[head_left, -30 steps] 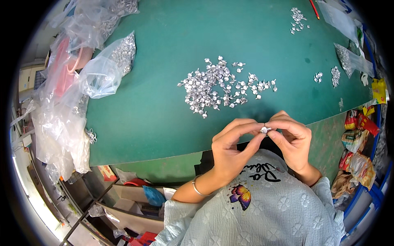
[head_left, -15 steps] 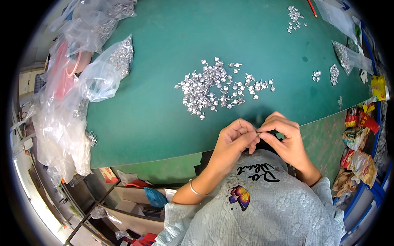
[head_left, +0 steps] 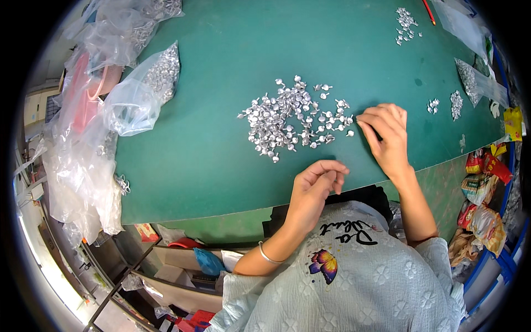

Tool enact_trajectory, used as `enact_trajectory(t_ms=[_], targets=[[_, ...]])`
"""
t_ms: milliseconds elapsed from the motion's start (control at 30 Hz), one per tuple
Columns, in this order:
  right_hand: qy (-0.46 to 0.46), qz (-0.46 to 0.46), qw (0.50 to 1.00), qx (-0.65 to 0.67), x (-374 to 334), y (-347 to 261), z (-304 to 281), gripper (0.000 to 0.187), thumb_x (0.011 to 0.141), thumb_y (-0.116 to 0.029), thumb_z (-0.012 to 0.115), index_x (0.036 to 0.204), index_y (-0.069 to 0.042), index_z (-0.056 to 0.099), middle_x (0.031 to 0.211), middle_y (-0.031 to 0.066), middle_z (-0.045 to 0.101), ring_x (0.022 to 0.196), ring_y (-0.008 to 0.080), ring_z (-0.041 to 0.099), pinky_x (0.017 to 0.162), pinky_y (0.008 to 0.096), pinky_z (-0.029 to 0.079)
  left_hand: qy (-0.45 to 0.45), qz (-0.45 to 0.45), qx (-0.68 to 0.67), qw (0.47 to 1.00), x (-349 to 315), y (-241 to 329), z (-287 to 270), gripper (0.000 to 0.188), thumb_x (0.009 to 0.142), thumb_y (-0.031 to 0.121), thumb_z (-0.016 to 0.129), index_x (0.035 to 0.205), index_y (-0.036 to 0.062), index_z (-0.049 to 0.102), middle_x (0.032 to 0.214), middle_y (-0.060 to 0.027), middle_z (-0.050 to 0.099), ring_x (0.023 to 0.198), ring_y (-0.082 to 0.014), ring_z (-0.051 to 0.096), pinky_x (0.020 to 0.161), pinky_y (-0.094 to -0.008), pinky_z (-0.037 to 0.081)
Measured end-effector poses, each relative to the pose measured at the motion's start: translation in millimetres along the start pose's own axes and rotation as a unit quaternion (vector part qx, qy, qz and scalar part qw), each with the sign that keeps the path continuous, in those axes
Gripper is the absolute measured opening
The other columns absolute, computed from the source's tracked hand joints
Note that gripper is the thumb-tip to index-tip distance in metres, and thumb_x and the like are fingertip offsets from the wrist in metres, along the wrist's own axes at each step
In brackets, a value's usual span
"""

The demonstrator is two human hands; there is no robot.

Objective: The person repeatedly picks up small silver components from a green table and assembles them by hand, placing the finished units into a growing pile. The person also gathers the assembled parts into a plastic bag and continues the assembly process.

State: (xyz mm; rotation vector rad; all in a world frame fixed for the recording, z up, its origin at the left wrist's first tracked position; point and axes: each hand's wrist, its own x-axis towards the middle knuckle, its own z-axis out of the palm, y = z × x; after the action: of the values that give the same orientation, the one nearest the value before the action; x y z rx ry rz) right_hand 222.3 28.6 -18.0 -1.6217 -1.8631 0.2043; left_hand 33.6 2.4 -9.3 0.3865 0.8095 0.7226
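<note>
On the green tabletop (head_left: pixel 221 182) lies a loose pile of small silvery metal pieces (head_left: pixel 276 119), each with a round head and a short stem. My right hand (head_left: pixel 387 130) is at the pile's right edge, thumb and fingertips pinched close to the outermost pieces. Whatever sits between those fingertips is too small to make out. Nearer the table's front edge, my left hand (head_left: pixel 316 185) hangs with its fingers curled and the thumb drawn in toward the index finger. Its curled fingers hide anything held there.
Clear plastic bags (head_left: pixel 83 171) crowd the left side, and one bag of metal parts (head_left: pixel 165 74) lies on the tabletop. Smaller clusters of parts (head_left: pixel 456 105) sit at the right. A red pencil (head_left: pixel 429 12) lies far right. Coloured packets (head_left: pixel 487 221) stand beyond the right edge.
My hands were together, fingertips meeting in front of my chest. Now my right hand has moved away and forward to the right edge of the pile, while my left stays near its place.
</note>
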Motion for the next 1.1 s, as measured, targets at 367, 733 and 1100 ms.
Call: enact_trajectory(t_ms=[367,733,1100], targets=[[-0.038,0.315,0.746,0.585,-33,-51,-21,0.008,0.080,0.004,0.063,0.088,0.004,0.064,0.084,0.0074,0.062,0.078,0.0114,0.056,0.071,0.0228,0.045,-0.003,0.261,0.187,0.947,-1,9,20,0.025,0.077,-0.014,0.058,0.100,-0.0053,0.060,0.093,-0.0075,0.056,0.068,-0.0056,0.044,0.061,-0.0190,0.038],[-0.024,0.202,0.880,0.429,-27,-66,-34,0.015,0.075,0.007,0.065,0.089,0.003,0.066,0.082,0.0101,0.064,0.079,0.0172,0.057,0.070,0.0263,0.045,-0.003,0.254,0.205,0.945,-12,13,21,0.023,0.076,-0.016,0.057,0.096,-0.0068,0.063,0.095,-0.0101,0.057,0.062,-0.0032,0.041,0.056,-0.0176,0.036],[-0.044,0.160,0.948,0.273,-25,-50,-32,0.009,0.075,-0.001,0.066,0.083,0.001,0.063,0.079,0.0092,0.063,0.077,0.0198,0.056,0.071,0.0302,0.044,-0.052,-0.084,-0.150,0.984,-2,13,7,0.016,0.090,0.018,0.051,0.083,0.0038,0.050,0.077,-0.0031,0.047,0.058,-0.0064,0.032,0.052,-0.0185,0.032]])
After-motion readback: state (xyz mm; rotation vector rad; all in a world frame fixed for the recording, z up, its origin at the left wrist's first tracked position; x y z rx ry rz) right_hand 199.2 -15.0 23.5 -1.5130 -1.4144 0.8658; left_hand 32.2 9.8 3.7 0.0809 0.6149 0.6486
